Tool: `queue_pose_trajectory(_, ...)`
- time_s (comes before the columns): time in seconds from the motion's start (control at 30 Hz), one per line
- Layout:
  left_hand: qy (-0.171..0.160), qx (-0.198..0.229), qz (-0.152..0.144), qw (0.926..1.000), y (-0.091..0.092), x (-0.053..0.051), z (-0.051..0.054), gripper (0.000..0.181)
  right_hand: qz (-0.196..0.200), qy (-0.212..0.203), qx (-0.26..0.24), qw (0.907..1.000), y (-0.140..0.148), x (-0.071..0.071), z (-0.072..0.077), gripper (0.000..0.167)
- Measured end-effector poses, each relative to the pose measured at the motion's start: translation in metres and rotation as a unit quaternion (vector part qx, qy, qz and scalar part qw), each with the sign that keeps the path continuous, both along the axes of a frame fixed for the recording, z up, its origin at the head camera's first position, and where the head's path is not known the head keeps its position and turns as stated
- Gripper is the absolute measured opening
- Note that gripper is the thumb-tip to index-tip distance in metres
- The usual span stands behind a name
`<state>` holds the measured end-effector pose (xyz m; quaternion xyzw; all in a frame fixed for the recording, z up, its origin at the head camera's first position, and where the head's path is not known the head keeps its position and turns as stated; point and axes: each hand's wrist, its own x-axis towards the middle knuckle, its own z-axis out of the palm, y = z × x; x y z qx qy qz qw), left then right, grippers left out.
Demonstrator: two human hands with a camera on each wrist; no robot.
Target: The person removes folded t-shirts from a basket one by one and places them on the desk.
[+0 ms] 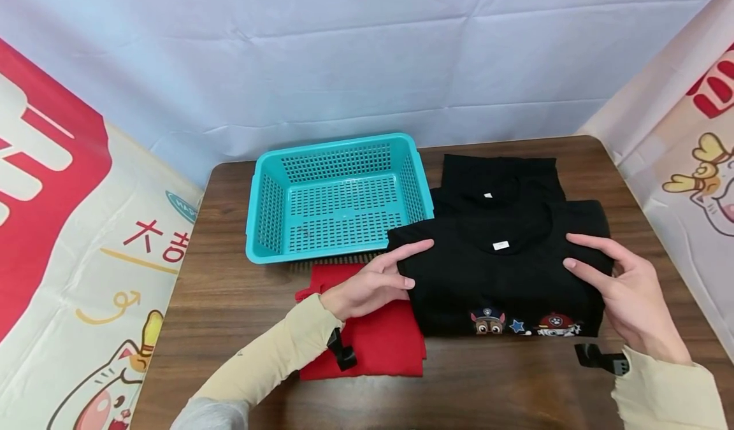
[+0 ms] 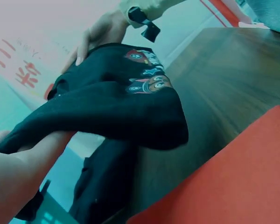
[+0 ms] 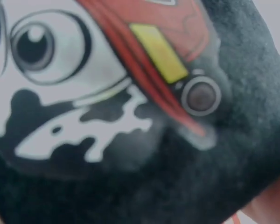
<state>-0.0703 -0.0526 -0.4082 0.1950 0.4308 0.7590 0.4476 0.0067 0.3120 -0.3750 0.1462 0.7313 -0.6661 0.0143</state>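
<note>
A folded black T-shirt (image 1: 504, 277) with a white neck label and a row of cartoon dog faces hangs between both hands. My left hand (image 1: 373, 283) grips its left side, thumb and index finger on top, the other fingers beneath. At the right side my right hand (image 1: 631, 290) holds it the same way. In the left wrist view the shirt (image 2: 116, 107) is lifted off the table, its edge drooping. The right wrist view is filled by the shirt's printed dog face (image 3: 51, 56). Behind it lies another folded black shirt (image 1: 499, 169), partly covered.
An empty turquoise plastic basket (image 1: 344, 255) stands at the back left of the wooden table (image 1: 229, 302). A folded red garment (image 1: 373, 347) lies in front of it, below my left forearm. White cloth (image 1: 355, 54) hangs behind the table, with printed banners at both sides.
</note>
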Motion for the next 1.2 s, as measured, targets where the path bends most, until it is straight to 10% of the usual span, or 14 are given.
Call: queue_pose_trajectory(1.2, -0.048, -0.071, -0.071, 0.9938, 0.030, 0.023, -0.025, 0.067, 0.004, -0.055, 0.177, 0.9827, 0.037, 0.037, -0.034, 0.025)
